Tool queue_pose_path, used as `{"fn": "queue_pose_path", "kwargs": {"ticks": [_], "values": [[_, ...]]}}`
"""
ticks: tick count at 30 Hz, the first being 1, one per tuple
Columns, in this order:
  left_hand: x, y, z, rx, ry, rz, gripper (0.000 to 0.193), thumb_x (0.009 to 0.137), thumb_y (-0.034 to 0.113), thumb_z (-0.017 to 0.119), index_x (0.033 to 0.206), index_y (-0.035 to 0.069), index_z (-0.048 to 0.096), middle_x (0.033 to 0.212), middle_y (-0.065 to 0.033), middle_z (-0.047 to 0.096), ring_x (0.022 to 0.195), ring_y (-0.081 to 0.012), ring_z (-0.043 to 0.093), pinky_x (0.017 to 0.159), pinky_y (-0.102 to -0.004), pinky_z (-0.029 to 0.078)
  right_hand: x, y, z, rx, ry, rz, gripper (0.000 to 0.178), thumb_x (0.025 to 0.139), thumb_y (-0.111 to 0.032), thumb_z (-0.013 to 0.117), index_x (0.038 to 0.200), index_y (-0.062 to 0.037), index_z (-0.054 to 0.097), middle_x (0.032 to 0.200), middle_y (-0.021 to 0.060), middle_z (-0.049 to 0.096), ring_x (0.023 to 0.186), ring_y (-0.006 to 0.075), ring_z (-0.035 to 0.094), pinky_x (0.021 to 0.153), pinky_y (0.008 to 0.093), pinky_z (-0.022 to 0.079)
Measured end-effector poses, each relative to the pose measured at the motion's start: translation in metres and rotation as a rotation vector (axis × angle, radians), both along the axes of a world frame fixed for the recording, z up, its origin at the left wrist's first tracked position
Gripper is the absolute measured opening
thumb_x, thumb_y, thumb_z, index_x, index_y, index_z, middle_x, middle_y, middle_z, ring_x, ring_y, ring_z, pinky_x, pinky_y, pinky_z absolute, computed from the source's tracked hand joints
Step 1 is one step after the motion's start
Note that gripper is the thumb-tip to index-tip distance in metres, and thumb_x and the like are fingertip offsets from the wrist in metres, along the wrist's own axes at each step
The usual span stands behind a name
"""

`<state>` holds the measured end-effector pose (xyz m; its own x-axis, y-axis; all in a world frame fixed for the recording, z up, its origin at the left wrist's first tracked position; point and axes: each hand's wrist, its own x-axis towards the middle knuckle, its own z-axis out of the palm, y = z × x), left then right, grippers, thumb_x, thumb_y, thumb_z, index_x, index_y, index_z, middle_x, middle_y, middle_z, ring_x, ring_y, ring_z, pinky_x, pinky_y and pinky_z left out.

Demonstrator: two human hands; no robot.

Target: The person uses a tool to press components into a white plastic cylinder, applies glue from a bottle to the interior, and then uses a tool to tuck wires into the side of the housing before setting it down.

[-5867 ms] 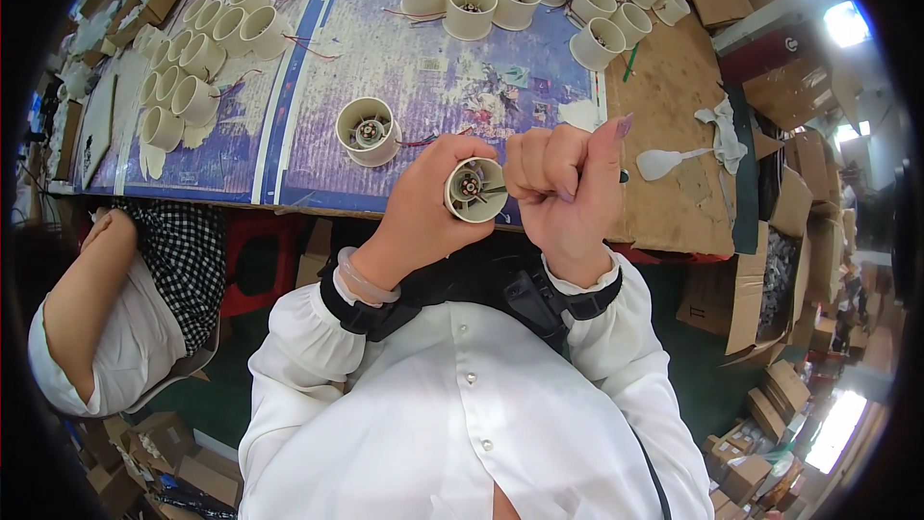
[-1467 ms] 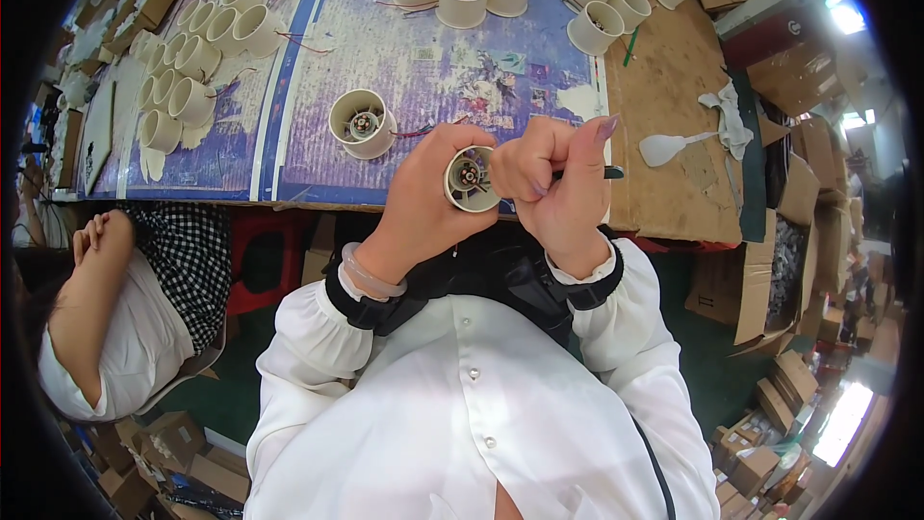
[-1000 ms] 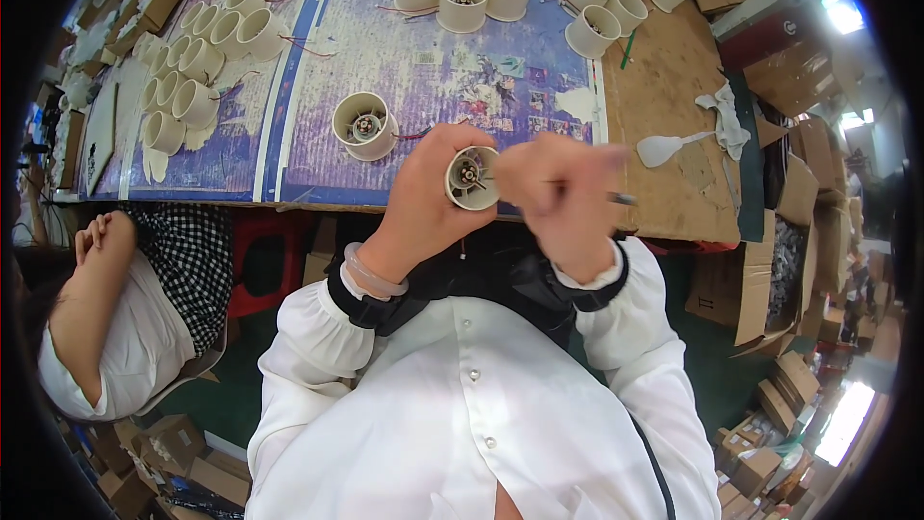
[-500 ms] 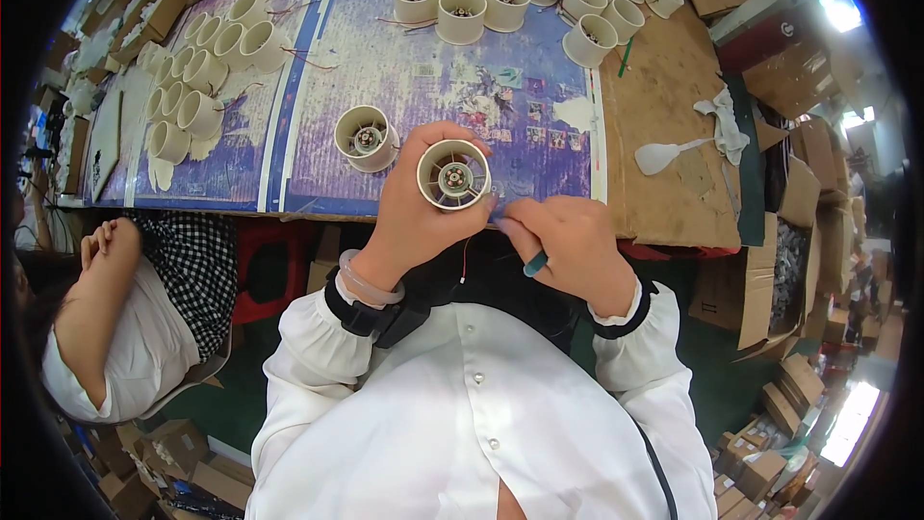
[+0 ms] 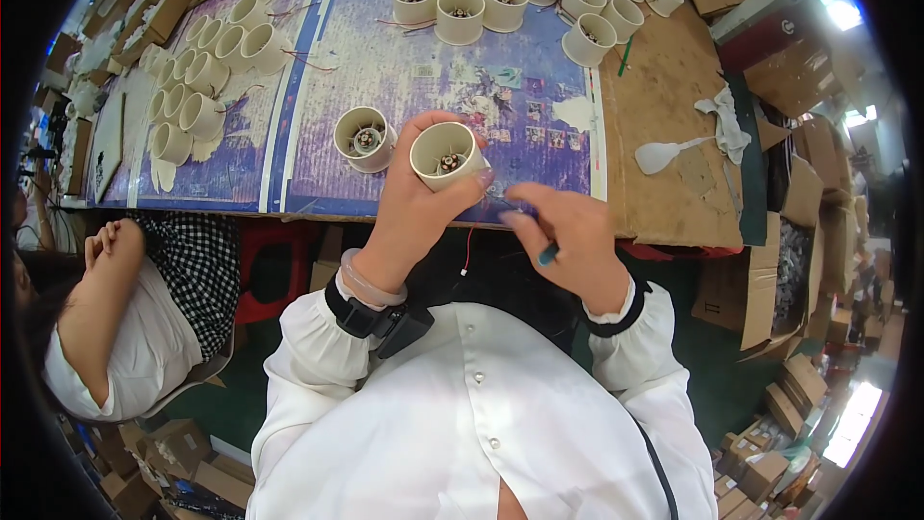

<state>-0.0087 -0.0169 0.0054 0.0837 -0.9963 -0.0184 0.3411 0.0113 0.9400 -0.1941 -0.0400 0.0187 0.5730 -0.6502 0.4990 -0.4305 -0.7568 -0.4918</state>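
Note:
My left hand [image 5: 416, 195] grips a cream cylindrical motor housing [image 5: 431, 146], its open mouth tilted toward me. A small motor with copper-coloured parts shows inside it. From under that hand a thin red wire [image 5: 469, 252] hangs past the table edge, ending in a small white plug. Close on the right, my right hand [image 5: 575, 239] is closed round a slim tool with a teal handle [image 5: 548, 253]. Its tip is blurred near the housing's lower side, and I cannot tell whether they touch. Another cream housing [image 5: 365, 152] stands upright just left of my left hand.
Several similar housings [image 5: 460, 24] crowd the far side, and several lie at the left [image 5: 200, 116]. A white spoon-shaped scoop [image 5: 656, 156] and a crumpled white cloth [image 5: 724, 130] rest on brown board [image 5: 674, 202]. A seated person [image 5: 125, 327] is at left; cardboard boxes [image 5: 770, 279] stand at right.
The housing in my left hand has tipped and turned, so its mouth faces more to the upper left. My right hand has shifted slightly right with the tool.

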Motion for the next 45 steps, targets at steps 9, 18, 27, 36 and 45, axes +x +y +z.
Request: {"fn": "queue_pose_path", "kwargs": {"ticks": [9, 18, 27, 36, 45], "values": [[-0.006, 0.001, 0.000, -0.074, -0.156, 0.067, 0.052, 0.079, -0.003, 0.066, 0.123, 0.007, 0.040, 0.112, -0.0064, 0.057, 0.099, -0.0117, 0.055, 0.083, -0.0260, 0.047, 0.024, 0.018, -0.005, 0.140, 0.059, -0.103, 0.018, 0.077, -0.016, 0.074, 0.078, -0.0053, 0.060, 0.056, 0.0105, 0.056, 0.048, 0.0262, 0.054, 0.045, 0.0357, 0.041], [0.007, 0.004, 0.004, -0.030, -0.118, -0.009, 0.050, 0.078, -0.003, 0.065, 0.121, 0.006, 0.041, 0.109, -0.0062, 0.058, 0.097, -0.0116, 0.055, 0.082, -0.0265, 0.047, 0.000, 0.003, 0.009, 0.190, 0.193, -0.009, 0.010, 0.082, -0.014, 0.067, 0.081, -0.0060, 0.060, 0.058, 0.0140, 0.055, 0.054, 0.0313, 0.056, 0.048, 0.0379, 0.041], [0.012, 0.001, 0.001, -0.082, -0.261, 0.071, 0.049, 0.078, -0.002, 0.065, 0.120, 0.005, 0.041, 0.110, -0.0065, 0.058, 0.098, -0.0123, 0.056, 0.082, -0.0264, 0.048, -0.002, 0.006, 0.045, 0.295, 0.228, -0.152, 0.012, 0.082, -0.016, 0.068, 0.083, -0.0071, 0.061, 0.058, 0.0113, 0.055, 0.054, 0.0291, 0.057, 0.050, 0.0379, 0.042], [0.005, 0.003, -0.003, -0.123, -0.265, 0.079, 0.051, 0.076, 0.000, 0.069, 0.120, 0.005, 0.043, 0.108, -0.0049, 0.058, 0.098, -0.0110, 0.056, 0.083, -0.0260, 0.047, 0.020, 0.009, 0.009, 0.048, 0.172, 0.008, 0.009, 0.077, -0.010, 0.067, 0.077, -0.0069, 0.058, 0.056, 0.0084, 0.052, 0.051, 0.0267, 0.055, 0.046, 0.0370, 0.041], [-0.001, 0.002, -0.003, -0.047, -0.074, 0.070, 0.055, 0.074, 0.003, 0.074, 0.121, 0.006, 0.045, 0.107, -0.0037, 0.057, 0.098, -0.0098, 0.055, 0.085, -0.0259, 0.047, 0.018, 0.008, 0.008, 0.006, 0.185, 0.051, 0.011, 0.071, -0.005, 0.065, 0.072, -0.0072, 0.054, 0.054, 0.0073, 0.049, 0.050, 0.0258, 0.053, 0.046, 0.0373, 0.040]]}}
